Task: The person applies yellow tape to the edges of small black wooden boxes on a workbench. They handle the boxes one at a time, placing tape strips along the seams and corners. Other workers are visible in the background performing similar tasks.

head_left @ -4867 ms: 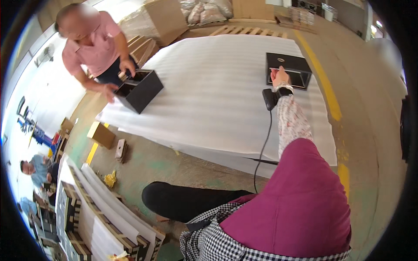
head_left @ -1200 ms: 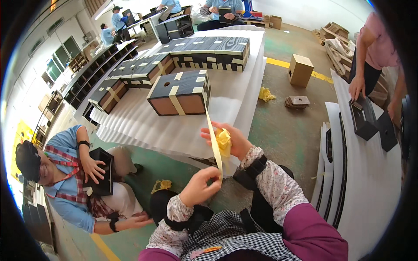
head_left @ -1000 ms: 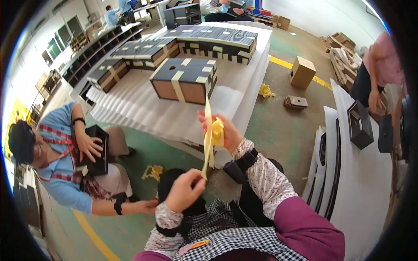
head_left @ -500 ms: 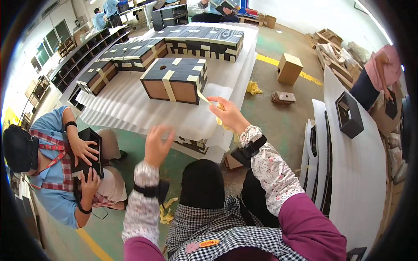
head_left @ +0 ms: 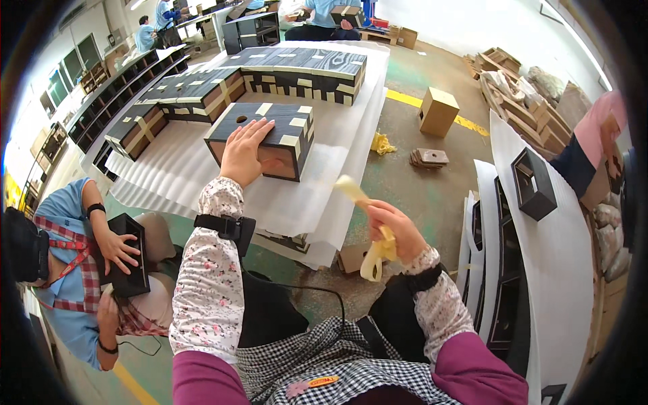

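Observation:
A dark wood-grain box point(head_left: 290, 120) with a round hole in its top and pale tape patches stands on white foam sheeting point(head_left: 324, 165). My left hand point(head_left: 244, 154) lies across its top and near edge, fingers stretched out. Off to the box's right, my right hand point(head_left: 397, 229) is closed on pale yellow masking tape point(head_left: 371, 263). One end of that tape sticks up toward the box and the rest dangles in crumpled loops below my fingers. The tape is apart from the box.
Several similar taped boxes point(head_left: 304, 61) line the back of the foam. At left, a seated co-worker point(head_left: 67, 270) handles a dark box point(head_left: 128, 253). Foam-wrapped panels point(head_left: 503, 270) stand at right. A brown box point(head_left: 439, 111) and crumpled tape point(head_left: 383, 143) lie on the floor.
The tape strip has come off the box's front. My right hand has drawn it toward me and to the right. My left hand has moved up onto the box top.

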### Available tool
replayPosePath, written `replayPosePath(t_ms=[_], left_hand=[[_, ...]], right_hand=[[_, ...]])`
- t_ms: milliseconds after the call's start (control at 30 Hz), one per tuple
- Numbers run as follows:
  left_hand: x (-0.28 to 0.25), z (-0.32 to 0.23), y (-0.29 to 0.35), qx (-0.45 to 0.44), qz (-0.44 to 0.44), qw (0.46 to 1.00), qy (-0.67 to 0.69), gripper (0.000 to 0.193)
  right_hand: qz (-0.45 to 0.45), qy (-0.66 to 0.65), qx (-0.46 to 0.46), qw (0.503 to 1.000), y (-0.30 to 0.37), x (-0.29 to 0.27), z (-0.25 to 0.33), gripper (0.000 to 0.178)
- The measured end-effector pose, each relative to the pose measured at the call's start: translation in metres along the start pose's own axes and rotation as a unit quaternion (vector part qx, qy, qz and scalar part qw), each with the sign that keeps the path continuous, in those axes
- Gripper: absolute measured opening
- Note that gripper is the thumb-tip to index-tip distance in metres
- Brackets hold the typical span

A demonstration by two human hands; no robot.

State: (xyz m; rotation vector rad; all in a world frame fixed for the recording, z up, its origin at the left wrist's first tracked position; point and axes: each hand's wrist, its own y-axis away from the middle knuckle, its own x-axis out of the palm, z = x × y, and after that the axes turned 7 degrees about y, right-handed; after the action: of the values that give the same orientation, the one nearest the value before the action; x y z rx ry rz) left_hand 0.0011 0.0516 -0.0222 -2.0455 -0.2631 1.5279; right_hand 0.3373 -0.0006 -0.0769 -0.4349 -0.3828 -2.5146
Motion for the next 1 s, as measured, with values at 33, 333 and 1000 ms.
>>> replayPosePath(t_ms=[33,333,1000], left_hand=[[0.002,-0.004,-0.001,-0.009,-0.002,1.0,-0.007,0.081],[0.028,-0.056,-0.018,-0.075,-0.027,0.997,-0.013,0.062],[-0.006,0.001,-0.015,-0.095,0.023,0.985,0.142,0.056]], right_hand=[[0.008,-0.065,-0.001,0.998,0.006,-0.006,-0.002,0.031],[0.003,-0.18,-0.019,0.984,-0.025,-0.003,-0.022,0.025],[0.09,-0.13,0.005,0.987,-0.048,-0.001,-0.047,0.021]])
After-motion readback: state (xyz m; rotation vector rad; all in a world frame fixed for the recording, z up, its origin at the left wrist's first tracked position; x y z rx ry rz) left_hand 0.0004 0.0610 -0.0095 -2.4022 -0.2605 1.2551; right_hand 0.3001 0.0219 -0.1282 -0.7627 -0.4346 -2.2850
